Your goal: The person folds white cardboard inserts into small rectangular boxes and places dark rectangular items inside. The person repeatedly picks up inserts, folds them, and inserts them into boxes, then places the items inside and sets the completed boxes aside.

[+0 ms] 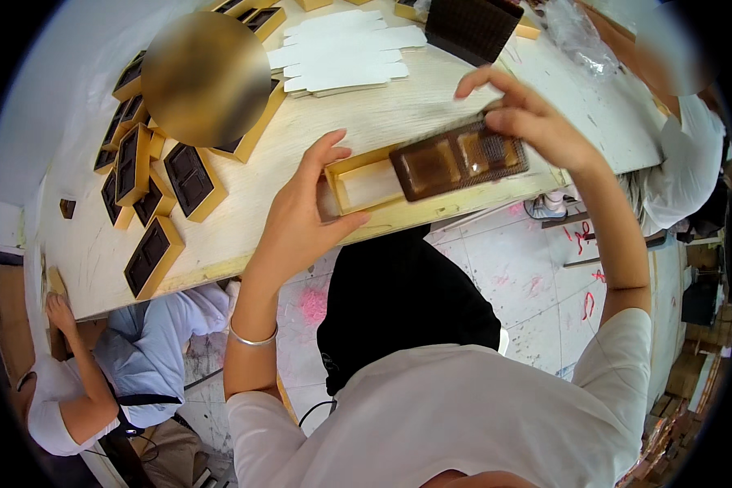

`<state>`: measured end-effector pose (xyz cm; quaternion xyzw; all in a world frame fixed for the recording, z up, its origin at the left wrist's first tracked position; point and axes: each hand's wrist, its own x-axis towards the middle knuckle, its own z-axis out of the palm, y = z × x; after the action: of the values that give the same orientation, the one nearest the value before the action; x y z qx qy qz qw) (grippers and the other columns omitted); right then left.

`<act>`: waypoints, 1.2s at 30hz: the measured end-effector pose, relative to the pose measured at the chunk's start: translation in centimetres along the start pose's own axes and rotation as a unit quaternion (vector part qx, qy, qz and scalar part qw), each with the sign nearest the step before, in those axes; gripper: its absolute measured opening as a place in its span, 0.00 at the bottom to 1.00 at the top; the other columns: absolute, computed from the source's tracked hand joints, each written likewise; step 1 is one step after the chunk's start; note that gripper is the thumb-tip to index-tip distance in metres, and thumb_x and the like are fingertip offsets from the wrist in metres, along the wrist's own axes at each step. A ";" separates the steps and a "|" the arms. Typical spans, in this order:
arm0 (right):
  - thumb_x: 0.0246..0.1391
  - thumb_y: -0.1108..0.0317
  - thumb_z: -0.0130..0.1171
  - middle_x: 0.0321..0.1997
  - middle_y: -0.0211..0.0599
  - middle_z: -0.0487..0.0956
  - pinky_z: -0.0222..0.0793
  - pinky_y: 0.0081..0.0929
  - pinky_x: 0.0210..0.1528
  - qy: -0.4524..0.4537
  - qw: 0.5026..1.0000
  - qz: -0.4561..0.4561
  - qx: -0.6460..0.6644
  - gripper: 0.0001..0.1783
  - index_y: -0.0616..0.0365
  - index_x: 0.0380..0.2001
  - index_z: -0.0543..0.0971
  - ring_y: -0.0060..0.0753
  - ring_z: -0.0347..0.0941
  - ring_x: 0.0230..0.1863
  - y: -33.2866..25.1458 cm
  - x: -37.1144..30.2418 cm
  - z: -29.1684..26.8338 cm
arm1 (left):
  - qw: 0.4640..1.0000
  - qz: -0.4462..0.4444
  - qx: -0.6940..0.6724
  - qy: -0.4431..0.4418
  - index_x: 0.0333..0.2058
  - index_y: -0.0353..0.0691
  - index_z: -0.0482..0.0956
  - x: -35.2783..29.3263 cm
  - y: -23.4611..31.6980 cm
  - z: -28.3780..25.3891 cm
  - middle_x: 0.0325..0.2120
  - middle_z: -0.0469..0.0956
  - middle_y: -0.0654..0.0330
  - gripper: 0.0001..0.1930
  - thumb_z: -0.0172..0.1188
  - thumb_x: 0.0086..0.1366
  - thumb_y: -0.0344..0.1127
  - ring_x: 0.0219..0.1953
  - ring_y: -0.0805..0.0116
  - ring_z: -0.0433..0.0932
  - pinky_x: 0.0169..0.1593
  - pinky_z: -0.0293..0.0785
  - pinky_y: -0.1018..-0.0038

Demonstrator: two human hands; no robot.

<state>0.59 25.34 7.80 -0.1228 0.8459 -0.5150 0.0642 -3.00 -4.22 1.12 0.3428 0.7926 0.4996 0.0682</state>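
Observation:
My left hand (297, 213) is wrapped around the left end of an open gold cardboard box (369, 193) with a pale inside, close to the table's front edge. In my right hand (537, 126) is a dark brown plastic insert tray (431, 169) with shallow square compartments. Thumb and fingertips pinch the tray's right end, while the other fingers are raised. Its left part overlaps the box's right part from above and hides it. Whether tray and box touch, I cannot tell.
Gold boxes with dark trays inside (193, 180) crowd the table's left side. Flat white box blanks (346, 50) lie stacked at the back, beside a stack of brown trays (472, 31). Clear plastic (577, 41) lies far right. Other people sit at left (73, 398) and right (691, 163).

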 end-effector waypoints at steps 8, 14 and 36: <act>0.62 0.59 0.42 0.18 0.25 0.70 0.61 0.20 0.15 -0.052 0.989 0.136 -0.017 0.11 0.54 0.36 0.69 0.20 0.65 0.15 0.4 2.3 2.0 | 0.998 0.026 0.037 -0.039 0.60 0.44 0.61 0.6 0.0 0.1 0.51 0.71 0.51 0.40 0.68 0.48 0.31 0.50 0.52 0.72 0.52 0.69 0.67; 0.65 0.51 0.40 0.43 0.45 0.74 0.67 0.34 0.43 -0.006 0.946 -0.040 -0.322 0.23 0.55 0.54 0.65 0.47 0.72 0.40 0.3 1.4 4.4 | 0.985 0.107 0.125 -0.053 0.58 0.42 0.65 1.0 -0.7 0.1 0.51 0.70 0.53 0.34 0.65 0.50 0.32 0.50 0.53 0.70 0.53 0.68 0.67; 0.30 0.74 0.57 0.26 0.41 0.70 0.62 0.26 0.23 -0.081 0.732 -0.449 -0.506 0.25 0.68 0.40 0.78 0.31 0.65 0.21 0.9 0.9 3.9 | 0.948 0.243 0.202 0.024 0.56 0.51 0.69 1.8 -2.2 1.8 0.47 0.69 0.53 0.36 0.67 0.46 0.52 0.51 0.51 0.67 0.55 0.64 0.60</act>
<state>0.51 22.20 5.21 -0.5440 0.8193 0.0318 -0.1783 -4.56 -2.38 -1.18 0.5197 0.7711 0.3381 -0.1449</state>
